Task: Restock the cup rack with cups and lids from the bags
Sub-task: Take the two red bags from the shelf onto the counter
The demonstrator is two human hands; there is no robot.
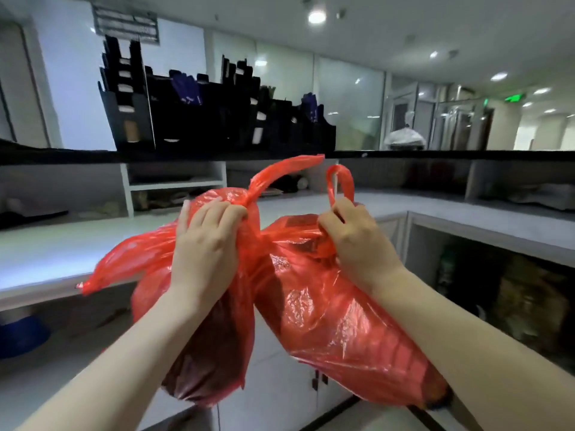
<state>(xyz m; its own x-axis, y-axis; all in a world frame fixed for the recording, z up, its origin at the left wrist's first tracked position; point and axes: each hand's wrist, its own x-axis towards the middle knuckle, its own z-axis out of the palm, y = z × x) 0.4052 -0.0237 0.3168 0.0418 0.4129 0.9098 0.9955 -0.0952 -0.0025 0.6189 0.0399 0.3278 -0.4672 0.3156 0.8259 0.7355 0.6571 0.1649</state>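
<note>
Two red translucent plastic carrier bags were held up side by side at the centre of the view, in front of a pale grey counter top.

The left bag was gripped by the left hand. The fingers were curled tightly round the gathered neck, and a twisted handle was seen rising toward 1 o'clock above the knuckles. A loose flap of the same bag was spread toward 8 o'clock.

The right bag was held by the right hand. The base of its handle loop was pinched between thumb and curled fingers, with the loop standing up at 12 o'clock from the hand. The body of this bag was hung toward 5 o'clock, under the forearm.

Dark contents were visible through both bags; what they were could not be told.

The black multi-compartment cup rack was located at 11 o'clock, well apart from both bags, on a dark upper ledge. Pale and brown items were seen in some of its slots, too blurred to be identified.

White cabinet doors were positioned at 6 o'clock, below the counter top.
</note>
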